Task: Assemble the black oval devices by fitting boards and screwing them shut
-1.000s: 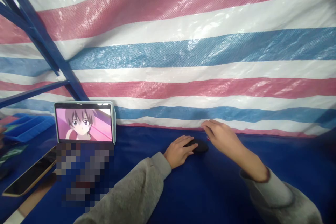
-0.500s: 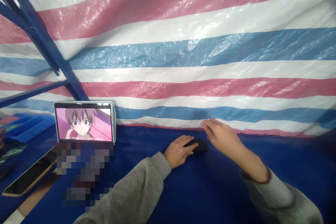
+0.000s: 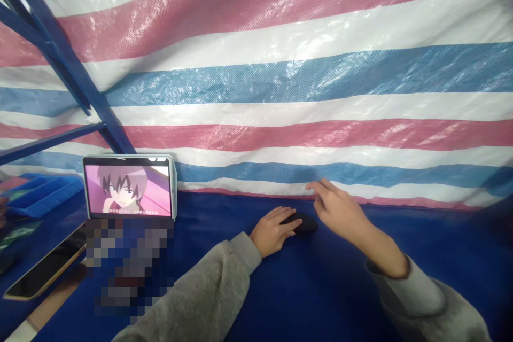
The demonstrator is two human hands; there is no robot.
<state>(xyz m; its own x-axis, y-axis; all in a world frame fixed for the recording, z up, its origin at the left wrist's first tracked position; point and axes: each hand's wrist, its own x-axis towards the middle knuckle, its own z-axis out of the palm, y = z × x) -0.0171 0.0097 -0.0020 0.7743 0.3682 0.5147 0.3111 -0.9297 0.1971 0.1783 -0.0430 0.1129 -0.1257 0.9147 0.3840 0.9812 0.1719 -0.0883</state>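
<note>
A black, rounded computer mouse [image 3: 308, 223] lies on the blue tabletop, its right end showing. My left hand [image 3: 272, 230] has its fingers over the far side and its thumb side on the near side, holding the mouse's left end. My right hand [image 3: 339, 207] hovers just right of the mouse, above the table. Its index finger points left, apart from the lower fingers, which are bent; I see nothing between them. Part of the mouse is hidden under my left hand.
A tablet [image 3: 130, 189] playing a cartoon stands at the left. A phone [image 3: 48, 267], blue trays [image 3: 44, 195] and another person's forearm [image 3: 60, 294] are farther left. Behind the table [image 3: 304, 299] hangs a striped tarp [image 3: 280, 83], beside a blue metal frame [image 3: 72, 64].
My right hand has shifted slightly up, and its index finger has lifted away from the others. A small red spot under it no longer shows. My left hand stays on the mouse.
</note>
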